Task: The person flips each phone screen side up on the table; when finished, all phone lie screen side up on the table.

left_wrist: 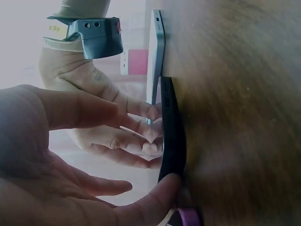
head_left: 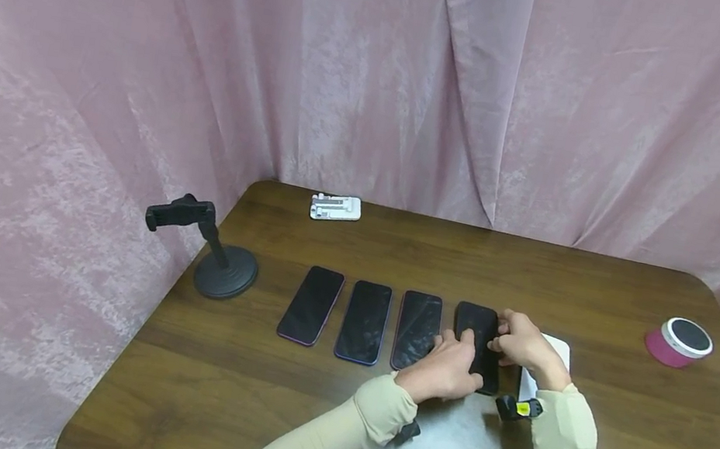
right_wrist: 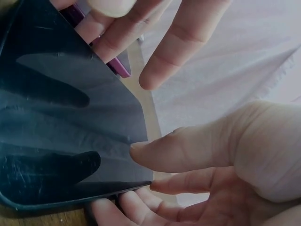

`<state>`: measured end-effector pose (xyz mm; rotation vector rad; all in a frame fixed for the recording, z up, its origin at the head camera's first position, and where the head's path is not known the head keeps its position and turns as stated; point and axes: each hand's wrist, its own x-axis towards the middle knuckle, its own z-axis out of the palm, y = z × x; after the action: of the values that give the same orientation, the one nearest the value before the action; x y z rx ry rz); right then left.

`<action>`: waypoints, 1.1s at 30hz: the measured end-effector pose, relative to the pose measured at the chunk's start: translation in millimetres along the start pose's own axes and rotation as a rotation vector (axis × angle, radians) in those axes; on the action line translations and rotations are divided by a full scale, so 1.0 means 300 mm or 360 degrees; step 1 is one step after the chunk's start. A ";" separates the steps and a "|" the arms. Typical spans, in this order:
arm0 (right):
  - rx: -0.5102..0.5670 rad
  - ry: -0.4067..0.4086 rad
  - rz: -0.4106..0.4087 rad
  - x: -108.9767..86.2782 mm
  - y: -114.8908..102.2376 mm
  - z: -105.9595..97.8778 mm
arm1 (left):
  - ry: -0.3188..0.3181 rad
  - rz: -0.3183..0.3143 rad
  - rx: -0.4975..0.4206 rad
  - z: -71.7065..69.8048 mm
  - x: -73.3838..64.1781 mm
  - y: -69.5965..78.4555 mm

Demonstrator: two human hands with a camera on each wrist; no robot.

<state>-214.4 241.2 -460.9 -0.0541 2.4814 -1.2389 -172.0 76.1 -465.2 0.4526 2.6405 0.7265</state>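
A black phone [head_left: 476,318] lies at the right of a row of dark phones, between both hands. My left hand [head_left: 446,368] reaches over its left side. In the left wrist view, one of its fingertips [left_wrist: 170,186] touches the black phone's edge while the thumb stays above. My right hand [head_left: 525,345] is at the opposite long edge. Its fingers [right_wrist: 134,207] lie along that edge in the right wrist view, and its thumb hovers over the glossy screen. Close by, partly hidden under the right wrist, is a white phone [head_left: 558,350].
Three dark phones, a left one [head_left: 312,305], a middle one [head_left: 363,322] and a right one [head_left: 417,328], lie left of the hands. A black phone stand [head_left: 225,274] rises at the table's left. A white folding holder [head_left: 336,208] lies at the back; a pink-and-white round device [head_left: 676,345] sits far right.
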 end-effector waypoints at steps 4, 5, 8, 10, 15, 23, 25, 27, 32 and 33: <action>-0.0015 0.0000 0.0018 -0.003 -0.009 0.000 | -0.0049 0.0006 0.0010 -0.009 -0.007 0.006; -0.0024 -0.0003 0.0025 -0.004 -0.010 0.001 | -0.0061 0.0012 0.0020 -0.009 -0.010 0.007; -0.0039 0.0001 0.0033 -0.007 -0.013 0.002 | -0.0072 0.0056 0.0079 -0.010 -0.014 0.009; -0.0039 0.0012 0.0035 -0.009 -0.016 0.002 | -0.0071 0.0089 0.0112 -0.011 -0.015 0.010; -0.0022 0.0023 0.0050 -0.010 -0.017 0.006 | -0.0090 0.0102 0.0113 -0.008 -0.012 0.004; 0.0024 0.0018 0.0071 0.000 -0.015 0.008 | -0.0145 0.0032 -0.0069 -0.034 0.003 -0.021; 0.0039 0.0015 0.0062 0.000 -0.014 0.005 | -0.0157 0.0024 -0.0114 -0.045 0.006 -0.026; 0.0054 0.0011 0.0056 -0.003 -0.012 -0.001 | -0.0164 0.0016 -0.0159 -0.052 0.008 -0.031; -0.0006 -0.0001 0.0016 -0.021 -0.010 -0.025 | -0.0158 0.0023 -0.0259 -0.060 0.013 -0.050; -0.0019 0.0000 0.0003 -0.025 -0.010 -0.032 | -0.0155 0.0023 -0.0277 -0.061 0.015 -0.054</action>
<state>-210.9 248.1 -451.1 -0.0551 2.4882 -1.2235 -186.9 56.9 -460.4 0.4464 2.4606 0.9060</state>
